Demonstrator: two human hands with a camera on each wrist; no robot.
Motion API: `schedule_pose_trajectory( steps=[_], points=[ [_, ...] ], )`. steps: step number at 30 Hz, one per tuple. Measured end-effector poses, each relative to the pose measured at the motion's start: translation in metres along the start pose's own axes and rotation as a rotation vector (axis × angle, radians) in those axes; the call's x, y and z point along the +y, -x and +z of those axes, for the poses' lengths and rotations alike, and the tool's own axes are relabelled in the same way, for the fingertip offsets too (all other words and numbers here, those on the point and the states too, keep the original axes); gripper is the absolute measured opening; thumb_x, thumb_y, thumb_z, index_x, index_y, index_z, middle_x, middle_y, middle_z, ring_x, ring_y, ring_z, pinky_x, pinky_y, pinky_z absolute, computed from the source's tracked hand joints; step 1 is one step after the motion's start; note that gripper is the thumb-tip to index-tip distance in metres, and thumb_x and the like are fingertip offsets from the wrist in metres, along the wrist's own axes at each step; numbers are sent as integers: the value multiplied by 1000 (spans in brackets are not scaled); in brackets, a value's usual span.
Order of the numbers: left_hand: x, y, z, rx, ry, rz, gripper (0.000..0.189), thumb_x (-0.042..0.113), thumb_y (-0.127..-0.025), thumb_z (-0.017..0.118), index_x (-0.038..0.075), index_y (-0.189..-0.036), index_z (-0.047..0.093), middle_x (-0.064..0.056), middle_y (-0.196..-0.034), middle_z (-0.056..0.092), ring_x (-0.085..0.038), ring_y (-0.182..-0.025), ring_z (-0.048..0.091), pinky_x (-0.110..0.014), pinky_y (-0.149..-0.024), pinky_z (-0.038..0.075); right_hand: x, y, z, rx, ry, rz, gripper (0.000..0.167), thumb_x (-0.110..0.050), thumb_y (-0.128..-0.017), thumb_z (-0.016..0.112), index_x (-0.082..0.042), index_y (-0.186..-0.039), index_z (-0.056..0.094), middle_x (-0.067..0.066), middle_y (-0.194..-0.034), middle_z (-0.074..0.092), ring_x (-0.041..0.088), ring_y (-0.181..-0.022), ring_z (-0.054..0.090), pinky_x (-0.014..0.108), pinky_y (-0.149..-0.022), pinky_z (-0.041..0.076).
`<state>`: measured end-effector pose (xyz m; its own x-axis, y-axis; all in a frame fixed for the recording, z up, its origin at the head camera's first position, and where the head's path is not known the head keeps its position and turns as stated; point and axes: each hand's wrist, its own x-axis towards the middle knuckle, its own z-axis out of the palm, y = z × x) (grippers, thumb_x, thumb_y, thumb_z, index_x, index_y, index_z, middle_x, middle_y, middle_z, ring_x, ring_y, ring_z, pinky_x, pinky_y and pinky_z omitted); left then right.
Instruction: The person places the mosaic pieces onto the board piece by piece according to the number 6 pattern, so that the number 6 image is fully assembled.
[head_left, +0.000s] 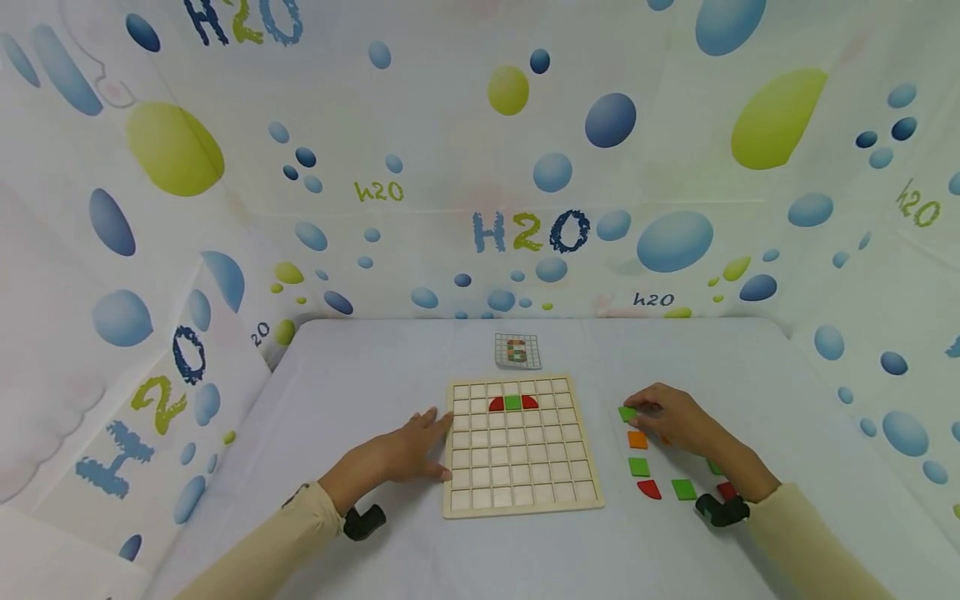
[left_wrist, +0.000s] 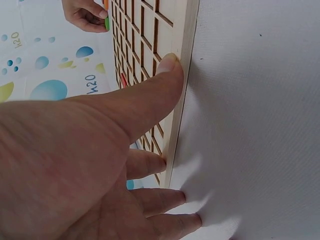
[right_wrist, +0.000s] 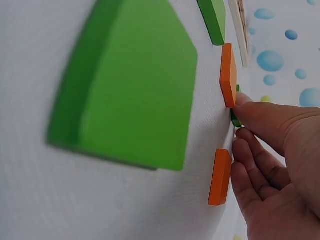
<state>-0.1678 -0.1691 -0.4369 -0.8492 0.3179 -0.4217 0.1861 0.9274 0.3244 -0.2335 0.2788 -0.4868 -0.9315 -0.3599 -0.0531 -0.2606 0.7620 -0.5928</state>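
A square wooden grid board (head_left: 522,456) lies on the table, with a green square tile (head_left: 512,403) between two red quarter-round tiles (head_left: 496,404) in an upper row. My left hand (head_left: 411,448) rests at the board's left edge, fingers spread; in the left wrist view its thumb (left_wrist: 167,67) lies on the rim. Right of the board, my right hand (head_left: 675,417) pinches a green square tile (head_left: 627,413) between thumb and fingertips, low at the table. In the right wrist view, fingers partly hide this green tile (right_wrist: 236,119), with orange tiles (right_wrist: 228,75) close by.
Loose tiles lie right of the board: an orange square (head_left: 637,440), green squares (head_left: 638,466), a red quarter-round (head_left: 649,489) and others partly under the right arm. Behind the board is a small pattern card (head_left: 517,351) with a coloured figure. A printed curtain (head_left: 450,167) hangs behind the table.
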Motion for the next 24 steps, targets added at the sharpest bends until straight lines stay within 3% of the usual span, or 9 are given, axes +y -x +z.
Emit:
schedule_pose_trajectory(
  steps=[13, 19, 24],
  points=[
    [1, 0, -1, -5, -8, 6, 95, 41, -94, 79, 5, -166, 29, -28, -172, 21, -51, -158, 20, -64, -123, 31, -7, -3, 3, -9, -33, 43, 33, -25, -99, 77, -9, -127, 72, 10, -126, 69, 28, -114, 63, 49, -99, 59],
    [1, 0, -2, -6, 0, 15, 93, 39, -95, 78, 3, -166, 28, -29, -171, 21, -53, -158, 20, -64, -123, 30, -23, -10, 5, 9, -23, -12, 26, -19, -99, 76, -8, -123, 74, 8, -120, 71, 29, -114, 65, 53, -104, 55],
    [1, 0, -2, -13, 14, 1, 94, 38, -95, 78, 3, -166, 28, -29, -171, 20, -52, -158, 19, -64, -124, 29, -46, -16, 9, 7, -25, -74, 24, -14, -97, 77, -6, -120, 75, 6, -113, 71, 27, -108, 65, 51, -100, 57]
  ],
)
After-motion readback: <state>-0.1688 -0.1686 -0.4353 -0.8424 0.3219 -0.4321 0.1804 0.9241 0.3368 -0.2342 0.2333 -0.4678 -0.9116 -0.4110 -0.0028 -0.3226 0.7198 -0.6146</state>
